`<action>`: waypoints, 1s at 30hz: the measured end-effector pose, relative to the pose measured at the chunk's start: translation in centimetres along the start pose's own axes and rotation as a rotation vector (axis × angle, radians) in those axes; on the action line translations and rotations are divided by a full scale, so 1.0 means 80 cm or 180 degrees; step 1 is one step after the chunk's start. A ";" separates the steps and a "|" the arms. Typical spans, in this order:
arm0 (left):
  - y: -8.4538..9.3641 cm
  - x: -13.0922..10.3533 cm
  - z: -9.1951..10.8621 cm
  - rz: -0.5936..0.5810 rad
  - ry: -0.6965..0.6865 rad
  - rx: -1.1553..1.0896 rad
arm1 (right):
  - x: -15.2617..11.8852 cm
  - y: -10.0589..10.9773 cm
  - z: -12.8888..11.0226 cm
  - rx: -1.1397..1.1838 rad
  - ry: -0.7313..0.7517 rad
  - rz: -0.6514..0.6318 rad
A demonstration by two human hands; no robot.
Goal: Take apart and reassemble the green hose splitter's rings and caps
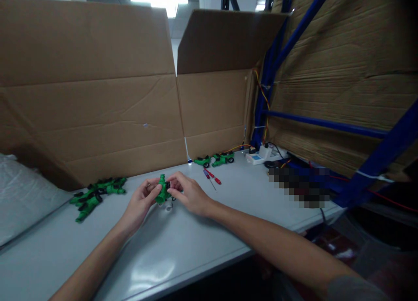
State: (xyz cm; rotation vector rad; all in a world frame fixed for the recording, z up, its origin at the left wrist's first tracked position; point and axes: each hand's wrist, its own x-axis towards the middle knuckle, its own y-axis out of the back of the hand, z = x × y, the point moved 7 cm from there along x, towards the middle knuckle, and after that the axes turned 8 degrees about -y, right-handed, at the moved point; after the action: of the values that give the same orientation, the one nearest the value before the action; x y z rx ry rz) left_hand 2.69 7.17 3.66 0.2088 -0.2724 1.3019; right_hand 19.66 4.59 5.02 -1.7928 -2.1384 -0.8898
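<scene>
2 hands meeting above grey table (183,249), left hand (141,202) fingers gripping green fitting (161,188), right hand (189,195) fingers pinching its side

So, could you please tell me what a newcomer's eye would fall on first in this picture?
Probably the bright green plastic part held between the left hand and right hand above the grey table. A pile of similar green parts lies to the left, two more sit further back by red screwdrivers, and tall cardboard sheets wall it in.
</scene>
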 end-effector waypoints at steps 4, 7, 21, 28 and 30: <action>0.002 0.000 0.004 0.0039 -0.0253 0.0310 | 0.005 -0.011 0.023 0.0948 -0.0523 -0.0012; -0.002 -0.003 0.013 0.0055 -0.0539 0.0615 | 0.007 -0.021 0.041 0.1396 -0.0943 0.0018; -0.017 -0.013 0.025 -0.0110 -0.0789 0.0536 | -0.007 -0.002 -0.001 -0.0685 -0.0225 0.0204; -0.013 -0.013 0.016 -0.0440 -0.0220 0.0320 | -0.010 -0.010 -0.001 -0.0898 -0.0143 0.0006; -0.015 -0.013 0.018 -0.0473 -0.0290 0.0347 | -0.009 -0.011 0.002 -0.0762 -0.0240 -0.0037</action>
State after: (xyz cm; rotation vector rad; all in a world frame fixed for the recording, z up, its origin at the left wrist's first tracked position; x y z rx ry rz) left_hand 3.47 5.48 4.70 0.3748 -0.2588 1.1625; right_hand 19.01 4.01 4.20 -1.9548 -2.1680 -1.1411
